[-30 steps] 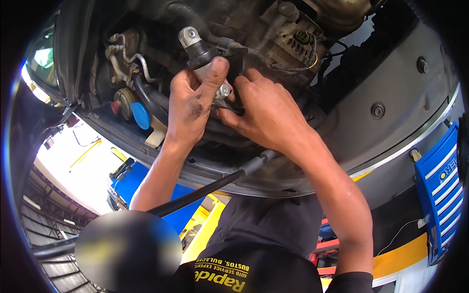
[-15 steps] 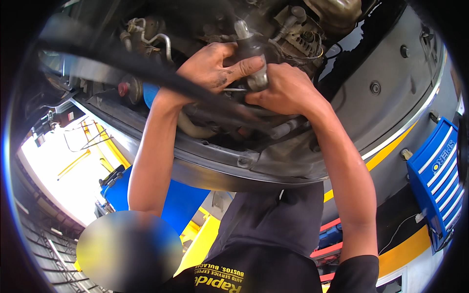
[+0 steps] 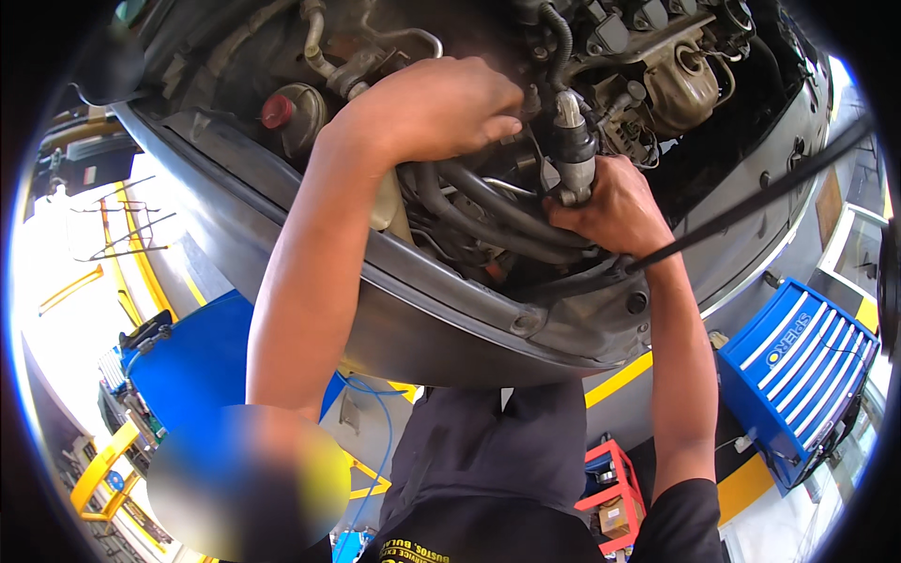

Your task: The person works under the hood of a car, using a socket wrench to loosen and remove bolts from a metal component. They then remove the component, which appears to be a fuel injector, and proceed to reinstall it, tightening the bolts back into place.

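Note:
My right hand is closed around the lower metal end of a cylindrical car part with a black middle and a silver tab with a slot at its top. The part stands nearly upright, tilted slightly, over the engine bay. To its left, my left hand is held above the engine bay with its fingers curled and the thumb tip near the index finger. Whatever those fingers hold, if anything, is hidden. Black hoses run beneath both hands.
A reservoir with a red cap stands left of my left forearm. The curved front panel lies below the bay. A dark, long strip crosses my right wrist. A blue tool cabinet and red cart stand on the right.
My left hand has come off the cylindrical part and moved up and left. My right hand still holds it, now farther right in view. The view has shifted, showing more of the engine.

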A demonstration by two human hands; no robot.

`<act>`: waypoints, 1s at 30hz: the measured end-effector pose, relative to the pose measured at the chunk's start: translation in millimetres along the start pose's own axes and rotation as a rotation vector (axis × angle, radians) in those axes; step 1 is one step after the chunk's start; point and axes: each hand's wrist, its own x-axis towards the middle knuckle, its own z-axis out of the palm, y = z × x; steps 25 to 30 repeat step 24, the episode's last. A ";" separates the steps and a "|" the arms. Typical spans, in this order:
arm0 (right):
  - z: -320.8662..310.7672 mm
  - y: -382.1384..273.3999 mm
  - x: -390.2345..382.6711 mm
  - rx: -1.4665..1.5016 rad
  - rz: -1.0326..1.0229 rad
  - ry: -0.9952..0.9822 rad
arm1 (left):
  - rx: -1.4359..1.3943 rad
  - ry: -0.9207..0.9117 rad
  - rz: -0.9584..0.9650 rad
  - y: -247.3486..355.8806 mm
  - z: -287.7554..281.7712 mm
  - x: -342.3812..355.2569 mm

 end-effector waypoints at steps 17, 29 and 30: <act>1.1 -9.0 -6.9 0.559 0.052 0.230 | -0.010 0.197 -0.044 3.1 -10.4 -18.5; -5.8 15.2 -6.4 0.705 0.166 0.234 | -0.125 0.333 -0.050 -11.5 5.2 -21.4; -5.8 15.2 -6.4 0.705 0.166 0.234 | -0.125 0.333 -0.050 -11.5 5.2 -21.4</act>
